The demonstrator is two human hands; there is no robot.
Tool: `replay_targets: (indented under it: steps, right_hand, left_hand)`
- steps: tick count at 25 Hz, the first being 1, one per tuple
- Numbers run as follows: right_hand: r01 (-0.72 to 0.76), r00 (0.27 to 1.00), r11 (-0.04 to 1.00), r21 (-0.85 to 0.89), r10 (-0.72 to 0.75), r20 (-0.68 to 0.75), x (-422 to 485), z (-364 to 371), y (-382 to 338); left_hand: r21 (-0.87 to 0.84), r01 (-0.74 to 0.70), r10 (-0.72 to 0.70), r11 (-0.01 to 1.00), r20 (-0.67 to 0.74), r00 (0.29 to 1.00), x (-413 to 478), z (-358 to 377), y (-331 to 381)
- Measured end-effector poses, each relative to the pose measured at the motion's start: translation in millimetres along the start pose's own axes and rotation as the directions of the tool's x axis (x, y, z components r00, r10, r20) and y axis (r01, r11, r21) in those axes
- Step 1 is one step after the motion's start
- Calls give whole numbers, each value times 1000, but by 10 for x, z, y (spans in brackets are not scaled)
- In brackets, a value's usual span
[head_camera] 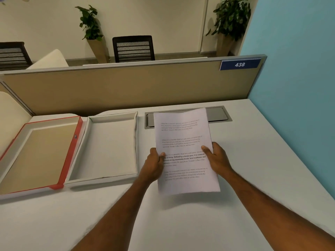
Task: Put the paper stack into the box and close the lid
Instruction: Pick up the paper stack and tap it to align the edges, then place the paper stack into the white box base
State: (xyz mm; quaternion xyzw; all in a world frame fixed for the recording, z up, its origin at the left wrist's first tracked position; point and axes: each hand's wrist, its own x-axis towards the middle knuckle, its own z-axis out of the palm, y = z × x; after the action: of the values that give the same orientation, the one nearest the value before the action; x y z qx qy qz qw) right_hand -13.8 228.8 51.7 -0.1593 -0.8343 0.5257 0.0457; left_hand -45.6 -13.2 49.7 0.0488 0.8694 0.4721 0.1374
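A white paper stack (184,140) with printed text is held above the desk, right of centre. My left hand (154,164) grips its left edge and my right hand (216,157) grips its right edge, thumbs on top. To the left lies an open white box (135,142), shallow and with nothing inside. Its lid (71,153), red-edged with a tan inner face, is folded flat to the left of the box. The stack hangs to the right of the box, apart from it.
A grey cable hatch (220,114) sits in the desk behind the papers. A tan partition (126,87) with a blue "438" sign (240,64) bounds the far edge. A blue wall (299,87) stands to the right. Chairs and potted plants are beyond.
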Motion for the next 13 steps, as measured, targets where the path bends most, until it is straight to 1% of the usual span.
replay_targets:
  steps: [4,7,10,13]
  right_hand:
    - [-72,997,997,-30,74,37,-84,132,112]
    - [-75,996,996,-55,78,49,-112,268,75]
    - [-67,996,997,-48,70,63,-43,459,-140]
    - [-51,996,998,-28,53,77,99,712,-465]
  left_hand:
    - [23,52,-52,998,-17,999,-47,6,-112]
    - [29,63,-62,998,-24,998,-79,-121,-179]
    - [24,51,-49,998,-70,996,-83,-381,-216]
    - [33,69,-65,997,-115,991,-21,-813,-247]
